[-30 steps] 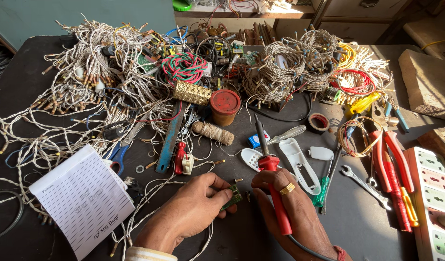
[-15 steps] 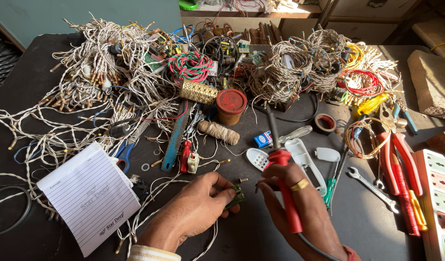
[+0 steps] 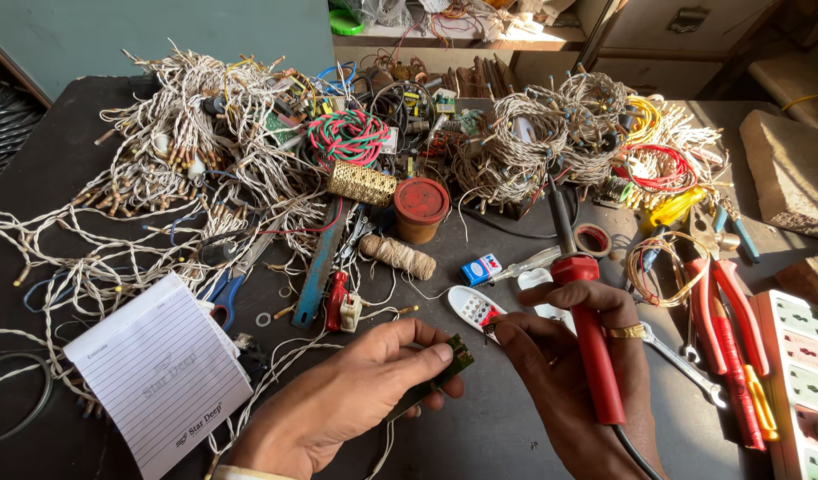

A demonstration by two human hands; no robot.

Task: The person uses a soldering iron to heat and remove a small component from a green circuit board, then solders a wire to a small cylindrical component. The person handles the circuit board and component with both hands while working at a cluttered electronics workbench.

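The left hand (image 3: 356, 396) grips a small green circuit board (image 3: 436, 378) between thumb and fingers, low at the centre of the dark, matte counter (image 3: 53, 169). The board is flat, rectangular and tilted, its upper end just beside the right fingertips (image 3: 507, 333). The right hand (image 3: 573, 373) is closed around the red plastic handle of a soldering iron (image 3: 587, 329), whose dark metal shaft points up and away from the person; a gold ring sits on 1 finger.

Just beyond the board lies a white, oval remote casing (image 3: 473, 307), and past it a small blue-and-red box (image 3: 480, 268). A lined white notepad (image 3: 160, 373) with a printed mark at its lower edge lies left of the left hand. Bundles of twisted pale wire (image 3: 187, 169) cover the far counter. A red-lidded round tin (image 3: 421, 209) stands beside a spool of twine (image 3: 398, 256). Red-handled pliers (image 3: 725, 320) lie to the right.
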